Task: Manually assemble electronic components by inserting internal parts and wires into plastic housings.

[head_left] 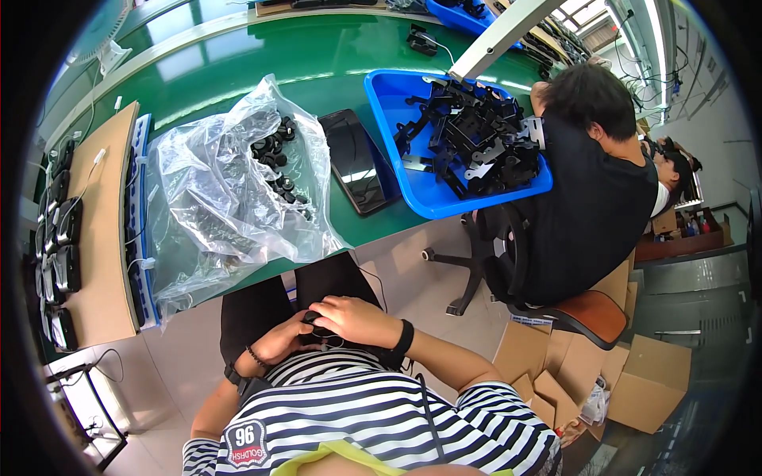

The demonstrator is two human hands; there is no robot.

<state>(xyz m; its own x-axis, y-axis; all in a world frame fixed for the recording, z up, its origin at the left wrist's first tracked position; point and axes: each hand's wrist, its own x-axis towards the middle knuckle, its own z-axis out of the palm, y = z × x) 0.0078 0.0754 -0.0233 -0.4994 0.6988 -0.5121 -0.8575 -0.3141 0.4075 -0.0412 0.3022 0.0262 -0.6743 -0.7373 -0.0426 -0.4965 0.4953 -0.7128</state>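
Close to my waist, above my lap, both hands meet around a small black part (311, 316), mostly hidden by my fingers. My left hand (279, 341), with a beaded bracelet and a watch at the wrist, is closed on its left side. From the right, my right hand (353, 319), wearing a black band, lies over the part with its fingers bent onto it. A thin pale cable (337, 343) loops just beneath the hands. On the table ahead lies a clear plastic bag (202, 186) with several small round black parts (272, 148) in it.
Right of the bag lies a dark tablet (357, 163) on the green table (333, 55). A blue bin (432, 205) heaped with black brackets (476, 131) overhangs the table's near edge. Cardboard (107, 238) with black devices stands left. A seated co-worker (595, 182) and open cartons (651, 381) are right.
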